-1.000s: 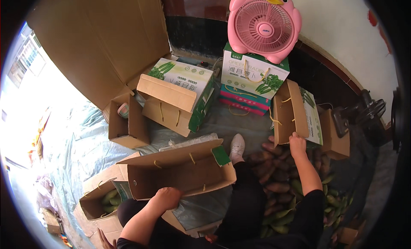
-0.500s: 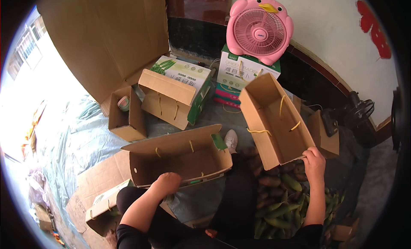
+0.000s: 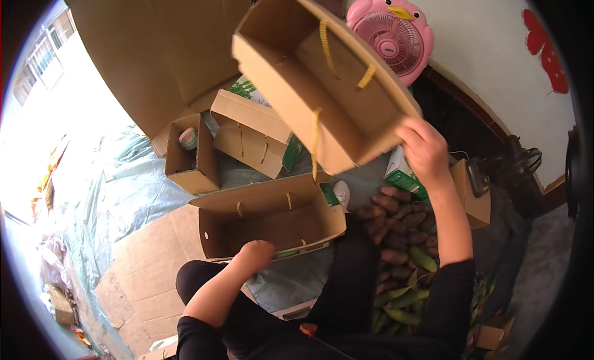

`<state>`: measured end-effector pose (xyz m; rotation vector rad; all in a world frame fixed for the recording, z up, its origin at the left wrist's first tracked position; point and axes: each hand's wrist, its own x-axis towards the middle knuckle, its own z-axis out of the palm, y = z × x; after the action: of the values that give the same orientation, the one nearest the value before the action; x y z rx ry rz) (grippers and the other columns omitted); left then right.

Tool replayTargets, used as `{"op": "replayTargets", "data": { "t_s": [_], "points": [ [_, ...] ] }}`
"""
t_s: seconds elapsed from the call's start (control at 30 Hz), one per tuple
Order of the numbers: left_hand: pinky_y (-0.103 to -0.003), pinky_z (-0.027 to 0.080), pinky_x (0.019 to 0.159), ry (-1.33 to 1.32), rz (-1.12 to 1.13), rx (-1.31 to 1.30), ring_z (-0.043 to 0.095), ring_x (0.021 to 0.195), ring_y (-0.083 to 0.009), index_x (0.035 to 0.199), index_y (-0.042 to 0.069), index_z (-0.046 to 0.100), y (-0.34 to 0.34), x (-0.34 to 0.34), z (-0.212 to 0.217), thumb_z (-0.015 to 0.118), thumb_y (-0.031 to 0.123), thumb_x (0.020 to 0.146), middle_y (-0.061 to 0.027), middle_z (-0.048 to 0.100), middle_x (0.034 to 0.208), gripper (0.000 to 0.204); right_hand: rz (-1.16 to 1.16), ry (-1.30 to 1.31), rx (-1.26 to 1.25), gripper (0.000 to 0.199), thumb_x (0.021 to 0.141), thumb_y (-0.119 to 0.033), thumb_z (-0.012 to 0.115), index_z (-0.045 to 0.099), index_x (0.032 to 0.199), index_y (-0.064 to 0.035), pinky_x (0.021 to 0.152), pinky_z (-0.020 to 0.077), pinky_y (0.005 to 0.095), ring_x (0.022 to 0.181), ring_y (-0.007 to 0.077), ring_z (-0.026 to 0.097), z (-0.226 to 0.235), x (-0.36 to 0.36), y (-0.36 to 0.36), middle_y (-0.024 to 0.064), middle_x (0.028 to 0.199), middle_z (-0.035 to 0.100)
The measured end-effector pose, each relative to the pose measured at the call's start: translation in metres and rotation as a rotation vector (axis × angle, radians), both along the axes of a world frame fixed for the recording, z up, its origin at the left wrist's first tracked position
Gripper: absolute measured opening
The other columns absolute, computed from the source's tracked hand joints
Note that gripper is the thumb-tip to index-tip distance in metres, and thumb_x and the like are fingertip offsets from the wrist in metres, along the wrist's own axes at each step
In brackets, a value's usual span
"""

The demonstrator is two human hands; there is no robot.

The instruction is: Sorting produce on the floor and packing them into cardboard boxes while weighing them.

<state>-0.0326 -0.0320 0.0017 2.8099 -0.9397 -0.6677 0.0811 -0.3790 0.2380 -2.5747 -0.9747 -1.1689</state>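
My right hand (image 3: 424, 146) grips the near right corner of an open-topped cardboard box (image 3: 291, 100) with yellow rope handles. This raised box is tilted, its bare brown inside facing me. A second open cardboard box (image 3: 266, 227), also with rope handles, stands in front of my knees. My left hand (image 3: 255, 256) is closed at its near rim, with the fingertips out of sight. To the right of my leg lie a heap of reddish-brown tubers (image 3: 396, 221) and a pile of long green vegetables (image 3: 405, 304).
A small carton (image 3: 192, 152) with a pastel cup-like item and an open handled carton (image 3: 250, 134) stand beyond. A pink bird-shaped fan (image 3: 387, 44) is at the back. A large cardboard sheet (image 3: 154, 56) leans behind. A dark fan (image 3: 516, 171) stands right; plastic sheeting (image 3: 124, 180) covers the floor.
My right hand has lifted its box up and to the left, now in front of the back cartons and part of the pink fan. My left hand stays at the nearer box's rim.
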Motion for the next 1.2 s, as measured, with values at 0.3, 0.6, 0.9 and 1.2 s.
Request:
{"op": "replayTargets", "data": {
  "t_s": [0.3,0.6,0.9,1.2],
  "points": [
    [-0.034,0.055,0.058,-0.101,0.019,-0.036,0.069,0.069,-0.0252,0.072,0.008,0.067,0.007,-0.008,-0.030,0.059,0.009,0.072,-0.0109,0.067,0.072,0.009,0.098,-0.083,-0.186,0.002,0.074,-0.010,0.054,0.053,0.074,-0.0079,0.067,0.0507,0.0326,0.078,0.0214,0.057,-0.061,0.156,0.112,0.0054,0.082,0.049],
    [-0.038,0.056,0.059,0.053,0.123,-0.069,0.069,0.070,-0.0304,0.071,0.006,0.067,0.001,-0.005,-0.007,0.057,0.006,0.073,-0.0158,0.067,0.073,0.010,-0.091,0.063,-0.469,0.010,0.075,-0.014,0.059,0.067,0.072,-0.0099,0.065,0.0533,0.0301,0.081,0.0196,0.059,-0.181,0.206,0.152,0.0021,0.087,0.055],
    [-0.037,0.056,0.056,0.022,0.129,-0.057,0.069,0.067,-0.0288,0.069,0.006,0.067,-0.001,-0.007,-0.001,0.057,0.006,0.072,-0.0142,0.066,0.070,0.010,-0.238,0.185,-0.552,0.011,0.075,-0.013,0.061,0.070,0.078,-0.0082,0.071,0.0505,0.0347,0.088,0.0223,0.059,-0.164,0.214,0.155,0.0033,0.092,0.058],
    [-0.036,0.056,0.057,0.000,0.103,-0.079,0.069,0.068,-0.0285,0.071,0.006,0.067,-0.001,-0.004,-0.002,0.057,0.006,0.072,-0.0139,0.066,0.071,0.009,-0.305,0.199,-0.575,0.011,0.073,-0.012,0.061,0.071,0.074,-0.0066,0.072,0.0487,0.0338,0.086,0.0219,0.058,-0.201,0.203,0.147,0.0034,0.090,0.057]
  ]
}}
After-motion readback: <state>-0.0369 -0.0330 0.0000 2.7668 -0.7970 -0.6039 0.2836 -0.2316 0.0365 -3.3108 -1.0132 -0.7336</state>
